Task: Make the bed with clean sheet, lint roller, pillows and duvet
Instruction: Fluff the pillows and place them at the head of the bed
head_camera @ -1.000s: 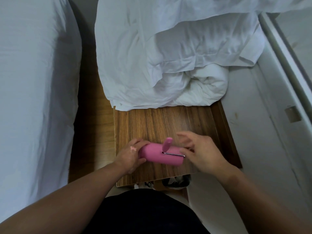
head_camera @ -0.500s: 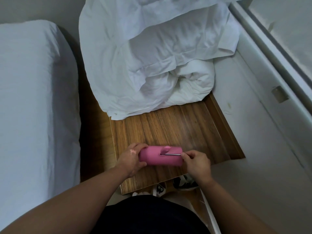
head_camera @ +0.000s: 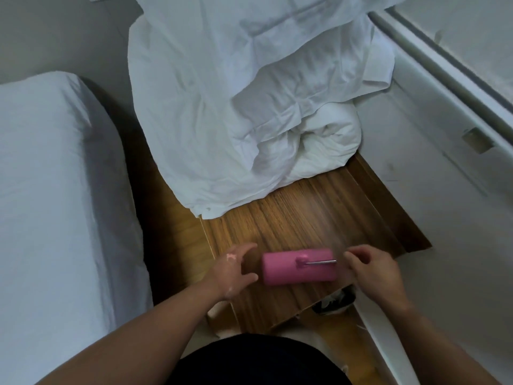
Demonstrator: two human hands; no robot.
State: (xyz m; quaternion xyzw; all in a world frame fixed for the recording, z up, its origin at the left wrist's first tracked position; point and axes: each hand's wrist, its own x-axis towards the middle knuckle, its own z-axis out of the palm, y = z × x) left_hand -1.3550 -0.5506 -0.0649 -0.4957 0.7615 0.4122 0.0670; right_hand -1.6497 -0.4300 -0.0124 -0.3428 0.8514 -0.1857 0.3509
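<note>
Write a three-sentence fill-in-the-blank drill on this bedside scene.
1. The lint roller lying between the left hand and the right hand is coloured ____.
2. It rests on a ____ table.
3. The bedding heaped on the table's far end is coloured ____.
Missing words: pink; wooden; white.

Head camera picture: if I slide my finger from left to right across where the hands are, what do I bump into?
White-sheeted bed → left hand → pink cylindrical lint roller with a thin metal rod → right hand.
</note>
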